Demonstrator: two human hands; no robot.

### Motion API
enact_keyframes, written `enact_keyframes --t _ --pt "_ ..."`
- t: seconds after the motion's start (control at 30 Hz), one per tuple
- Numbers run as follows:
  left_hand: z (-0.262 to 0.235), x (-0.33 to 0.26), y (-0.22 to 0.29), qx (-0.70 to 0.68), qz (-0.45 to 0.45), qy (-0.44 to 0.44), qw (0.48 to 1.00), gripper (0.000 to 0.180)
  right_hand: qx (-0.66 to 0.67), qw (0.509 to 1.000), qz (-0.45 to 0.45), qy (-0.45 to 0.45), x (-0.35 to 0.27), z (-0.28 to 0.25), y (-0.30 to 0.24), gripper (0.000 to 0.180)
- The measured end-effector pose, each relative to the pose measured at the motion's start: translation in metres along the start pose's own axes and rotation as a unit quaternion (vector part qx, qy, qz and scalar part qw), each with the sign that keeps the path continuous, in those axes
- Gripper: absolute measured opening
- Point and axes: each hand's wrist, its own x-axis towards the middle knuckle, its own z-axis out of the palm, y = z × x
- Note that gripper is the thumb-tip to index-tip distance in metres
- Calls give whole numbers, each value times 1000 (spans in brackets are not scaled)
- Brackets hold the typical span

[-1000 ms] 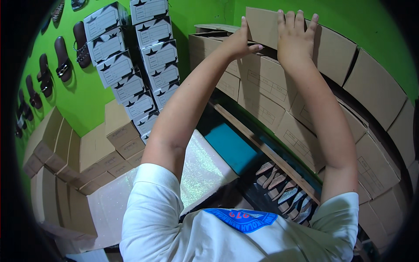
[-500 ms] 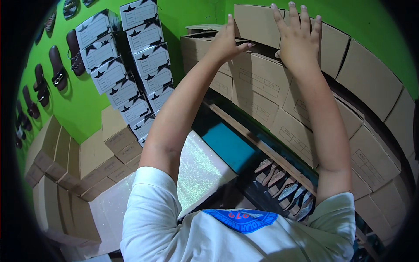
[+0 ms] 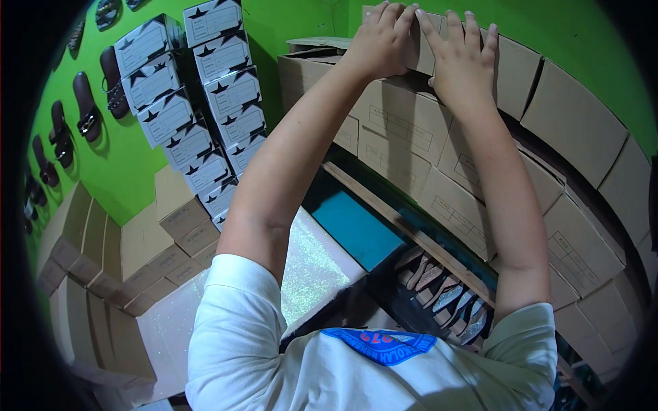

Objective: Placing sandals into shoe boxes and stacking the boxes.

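Both my arms reach up to the top row of brown cardboard boxes along the far wall. My left hand lies against the front of a cardboard box, its fingers stretched toward the box's top edge. Beside it, my right hand presses flat with spread fingers near the joint with the neighbouring cardboard box. The tips of the two hands almost meet. Under this row, more cardboard boxes are stacked, with a dark gap between the rows.
White boxes with black stars stand in two tall stacks at the left. Sandals hang on the green wall. Brown boxes stand around a glittery white surface. Several shoes sit below a wooden rail.
My left hand has moved right and up, from the box's left end onto its front, close to my right hand. The right hand stays spread on the boxes.
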Motion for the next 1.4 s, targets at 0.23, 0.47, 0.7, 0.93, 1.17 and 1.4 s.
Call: enact_keyframes --t 0.23,0.47,0.7,0.93,1.17,1.4 --pt "-5 -6 -5 -30 -5 66 997 54 10 1000 9 -13 -1 -12 -11 97" --pt "-37 -52 16 5 -107 -103 989 106 207 976 21 66 -31 -11 -30 84" --pt "-137 -146 78 11 -262 -284 922 102 405 912 -52 -22 -104 -16 -86 80" --pt "-249 -259 118 58 -424 -581 692 102 532 796 -211 -198 -198 21 -190 85" --pt "-356 -298 114 152 -523 -660 518 102 503 732 -365 -279 -216 -25 -266 87" --pt "-431 -334 63 215 -568 -631 483 102 543 663 -400 -325 -187 -60 -364 93"
